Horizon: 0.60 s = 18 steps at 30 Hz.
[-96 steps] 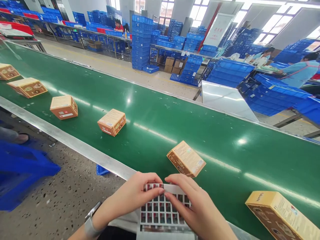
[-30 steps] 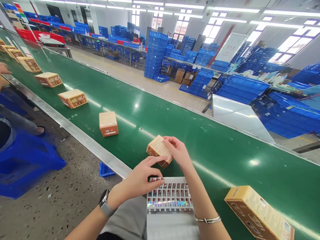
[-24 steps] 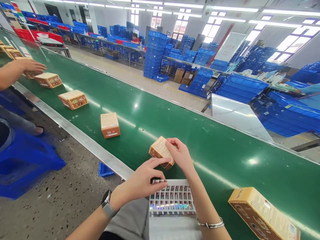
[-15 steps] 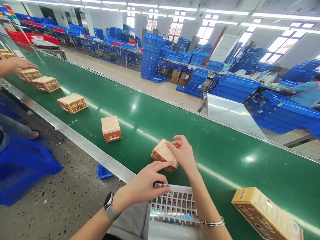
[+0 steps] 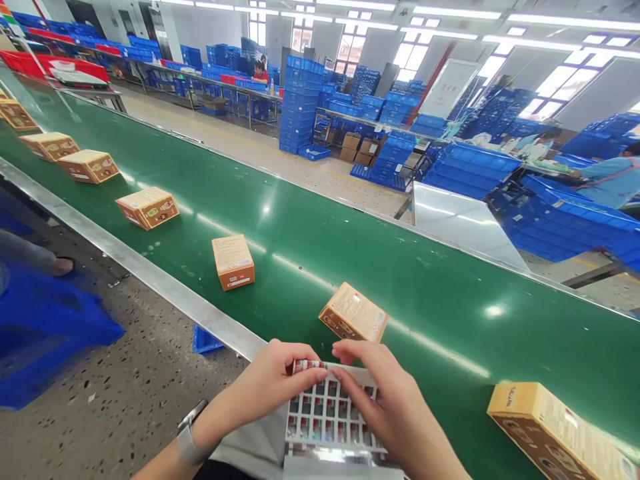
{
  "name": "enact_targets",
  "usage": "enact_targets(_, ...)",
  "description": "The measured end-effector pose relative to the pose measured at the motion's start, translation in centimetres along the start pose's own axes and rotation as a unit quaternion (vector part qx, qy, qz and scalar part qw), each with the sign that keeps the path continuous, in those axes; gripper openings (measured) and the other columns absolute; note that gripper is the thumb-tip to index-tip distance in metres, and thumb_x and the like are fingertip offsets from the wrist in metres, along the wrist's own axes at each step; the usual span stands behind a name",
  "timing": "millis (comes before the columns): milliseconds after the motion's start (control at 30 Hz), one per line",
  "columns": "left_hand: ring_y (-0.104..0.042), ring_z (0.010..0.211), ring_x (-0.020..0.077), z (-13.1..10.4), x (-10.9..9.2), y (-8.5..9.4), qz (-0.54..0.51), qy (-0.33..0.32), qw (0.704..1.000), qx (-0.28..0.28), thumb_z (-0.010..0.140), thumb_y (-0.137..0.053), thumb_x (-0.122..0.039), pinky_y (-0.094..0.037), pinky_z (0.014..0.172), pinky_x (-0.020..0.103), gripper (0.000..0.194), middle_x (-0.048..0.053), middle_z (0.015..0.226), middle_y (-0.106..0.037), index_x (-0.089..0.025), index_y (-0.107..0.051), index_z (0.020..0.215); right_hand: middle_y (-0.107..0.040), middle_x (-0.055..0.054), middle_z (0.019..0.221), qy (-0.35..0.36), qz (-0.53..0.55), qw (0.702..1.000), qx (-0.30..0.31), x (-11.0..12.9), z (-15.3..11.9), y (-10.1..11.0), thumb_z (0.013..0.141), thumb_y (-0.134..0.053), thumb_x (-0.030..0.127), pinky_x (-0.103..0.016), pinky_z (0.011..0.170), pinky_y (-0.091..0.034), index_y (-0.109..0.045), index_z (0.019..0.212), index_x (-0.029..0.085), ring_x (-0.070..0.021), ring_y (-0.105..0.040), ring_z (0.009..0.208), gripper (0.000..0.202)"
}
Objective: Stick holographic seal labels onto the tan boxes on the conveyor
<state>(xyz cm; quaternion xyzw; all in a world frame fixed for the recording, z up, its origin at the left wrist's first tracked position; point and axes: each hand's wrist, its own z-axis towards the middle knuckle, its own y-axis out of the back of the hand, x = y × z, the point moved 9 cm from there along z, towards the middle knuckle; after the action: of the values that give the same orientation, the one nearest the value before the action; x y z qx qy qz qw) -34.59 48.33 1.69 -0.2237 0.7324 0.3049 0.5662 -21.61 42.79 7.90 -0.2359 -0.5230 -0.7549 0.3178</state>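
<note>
A sheet of small shiny stickers [image 5: 330, 407], in rows on white backing, lies before me with its top edge curled over. My left hand [image 5: 285, 373] pinches that curled edge between thumb and fingers. On the sheet's upper edge, my right hand [image 5: 383, 393] has its thumb in front and its index finger just beyond; the fingertips partly hide what they touch. Just past the fingers, a brown and cream carton [image 5: 356, 312] rests on the green conveyor belt, apart from both hands.
More cartons lie along the belt [image 5: 440, 300]: one to the left [image 5: 233, 262], several farther up, and a large-looking one [image 5: 565, 430] at lower right. A metal rail [image 5: 165, 280] edges the near side. Blue crates [image 5: 301, 103] and people at tables are beyond.
My right hand has left the carton and come back to the sticker sheet. The nearby cartons have shifted right along the belt. A co-worker's hand at far left is out of view.
</note>
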Motion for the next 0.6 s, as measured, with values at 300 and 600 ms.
enact_targets(300, -0.042, 0.059, 0.0119, -0.7, -0.3, 0.0, -0.033, 0.005, 0.999, -0.003, 0.089, -0.054, -0.040, -0.031, 0.054, 0.023, 0.030, -0.003, 0.062, -0.053, -0.015, -0.064, 0.076, -0.072, -0.003, 0.092, 0.062, -0.067, 0.996, -0.003, 0.4, -1.9, -1.2, 0.102, -0.051, 0.030, -0.036, 0.075, -0.052, -0.061, 0.109, 0.028, -0.0220, -0.066, 0.084, 0.013)
enact_targets(600, -0.040, 0.056, 0.0116, -0.9, 0.0, 0.2, -0.012, -0.010, 0.999, -0.039, 0.093, -0.051, -0.042, -0.030, 0.052, 0.023, 0.032, -0.004, 0.059, -0.048, -0.016, -0.061, 0.076, -0.075, -0.004, 0.097, 0.193, -0.146, 0.969, -0.045, 4.2, -1.6, -1.0, 0.094, -0.055, 0.008, -0.040, 0.084, -0.047, -0.062, 0.100, 0.025, -0.0219, -0.070, 0.086, 0.020)
